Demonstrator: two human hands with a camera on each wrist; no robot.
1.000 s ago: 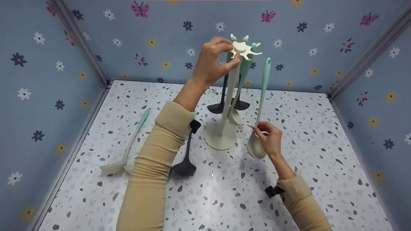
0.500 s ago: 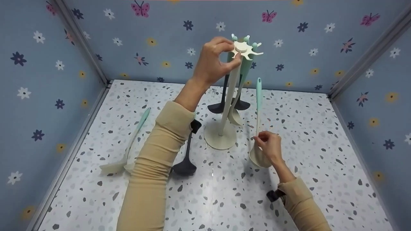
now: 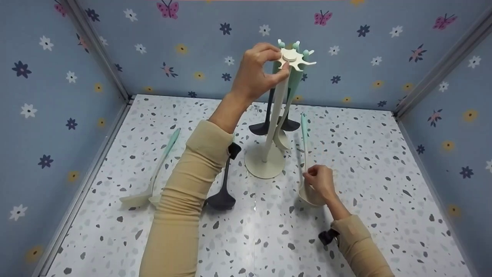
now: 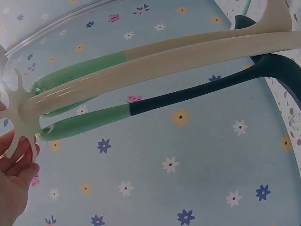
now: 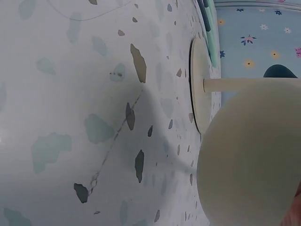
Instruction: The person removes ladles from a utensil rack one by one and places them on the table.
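Observation:
My left hand (image 3: 255, 71) pinches the cream star-shaped top (image 3: 293, 61) of a utensil stand, thumb below the cap. Several mint-handled utensils hang from its hooks, among them a cream ladle (image 3: 281, 141) and a dark-headed one (image 4: 188, 96). Right of the stand, my right hand (image 3: 322, 180) holds a cream ladle with a mint handle (image 3: 305, 127), pinching it low on the shaft just above the bowl. The handle slopes away towards the back wall; whether the ladle touches the table I cannot tell. Its rounded bowl (image 5: 249, 160) fills the right wrist view's lower right.
The round stand base (image 3: 255, 165) sits mid-table. Left of it lie a black ladle (image 3: 221, 200) and a cream turner (image 3: 138, 200) with a mint handle; another cream utensil (image 3: 155, 200) is partly hidden by my left sleeve. Flowered walls (image 3: 200, 57) enclose the speckled table.
My right hand has lowered the ladle towards the table, and its handle has tipped down from near upright. The left hand stays on the stand's top.

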